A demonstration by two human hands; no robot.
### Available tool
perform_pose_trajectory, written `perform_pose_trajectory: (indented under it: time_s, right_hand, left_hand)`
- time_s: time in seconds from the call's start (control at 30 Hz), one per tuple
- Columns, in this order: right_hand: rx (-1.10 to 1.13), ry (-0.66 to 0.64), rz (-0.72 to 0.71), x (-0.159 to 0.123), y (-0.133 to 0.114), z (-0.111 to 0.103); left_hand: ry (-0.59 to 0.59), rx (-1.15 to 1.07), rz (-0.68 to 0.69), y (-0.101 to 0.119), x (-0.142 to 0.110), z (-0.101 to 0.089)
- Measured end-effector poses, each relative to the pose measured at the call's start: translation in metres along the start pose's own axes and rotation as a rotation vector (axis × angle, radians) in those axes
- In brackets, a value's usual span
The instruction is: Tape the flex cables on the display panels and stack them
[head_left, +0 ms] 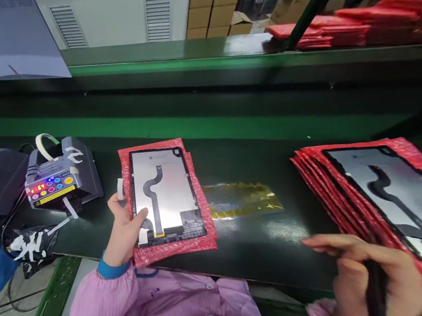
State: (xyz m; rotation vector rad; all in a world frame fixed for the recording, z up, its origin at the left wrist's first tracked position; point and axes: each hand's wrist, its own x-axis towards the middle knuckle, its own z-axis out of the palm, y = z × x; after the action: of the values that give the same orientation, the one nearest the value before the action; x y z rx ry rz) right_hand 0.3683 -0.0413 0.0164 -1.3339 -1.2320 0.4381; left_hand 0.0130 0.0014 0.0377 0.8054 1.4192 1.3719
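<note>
As my left hand (pixel 123 235) grips a panel (pixel 173 184), right hand (pixel 393 268) a black tool (pixel 376 289), amber film (pixel 242 199) lies at the panel's three o'clock.

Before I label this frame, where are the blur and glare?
Head view: right hand and the dark object in it smeared, likely motion; left hand sharper. Head view: bright sheen on the panel under the left thumb, pale glare on the dark tabletop, glints on the amber film. Head view: top panel of the right red stack looks soft.

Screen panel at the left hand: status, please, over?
Left grip on screen panel, atop red bubble bags. Right grip around dark slim object, blurred. Left thumb overlapping panel's edge.
</note>
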Motion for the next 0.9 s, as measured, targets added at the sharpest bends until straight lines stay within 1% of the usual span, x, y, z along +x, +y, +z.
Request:
perform_pose_trajectory:
  time_s: [0.07, 0.1, 0.17, 0.2, 0.27, 0.33, 0.37, 0.4, 0.47, 0.63, 0.77, 0.9]
  right_hand:
    - [0.065, -0.032, 0.055, 0.009, 0.0, 0.024]
    - [0.106, -0.06, 0.112, 0.014, 0.002, 0.036]
    - [0.152, -0.107, 0.251, 0.024, 0.01, 0.056]
    - [0.149, -0.132, 0.311, 0.029, 0.016, 0.065]
    - [0.119, -0.182, 0.385, 0.037, 0.026, 0.08]
    - [0.081, -0.227, 0.416, 0.044, 0.035, 0.092]
    - [0.069, -0.237, 0.421, 0.048, 0.038, 0.097]
    - [0.059, -0.239, 0.426, 0.052, 0.04, 0.101]
    - [0.039, -0.23, 0.437, 0.059, 0.042, 0.106]
    - [-0.008, -0.243, 0.479, 0.067, 0.04, 0.108]
    - [-0.031, -0.257, 0.512, 0.067, 0.042, 0.108]
    - [0.031, -0.218, 0.51, 0.067, 0.046, 0.108]
  left_hand:
    - [0.024, 0.009, -0.041, -0.008, 0.007, -0.013]
    - [0.032, 0.022, -0.044, -0.013, 0.009, -0.016]
    - [0.032, 0.077, 0.0, -0.024, 0.013, -0.019]
    - [0.033, 0.118, 0.06, -0.029, 0.015, -0.02]
    - [0.064, 0.22, 0.23, -0.039, 0.017, -0.021]
    - [0.138, 0.346, 0.396, -0.048, 0.019, -0.021]
    - [0.176, 0.409, 0.455, -0.052, 0.019, -0.021]
    - [0.204, 0.465, 0.494, -0.055, 0.02, -0.021]
    - [0.214, 0.521, 0.543, -0.062, 0.02, -0.02]
    - [0.129, 0.438, 0.594, -0.071, 0.024, -0.018]
    - [0.103, 0.441, 0.606, -0.073, 0.028, -0.016]
    - [0.058, 0.409, 0.643, -0.074, 0.029, -0.016]
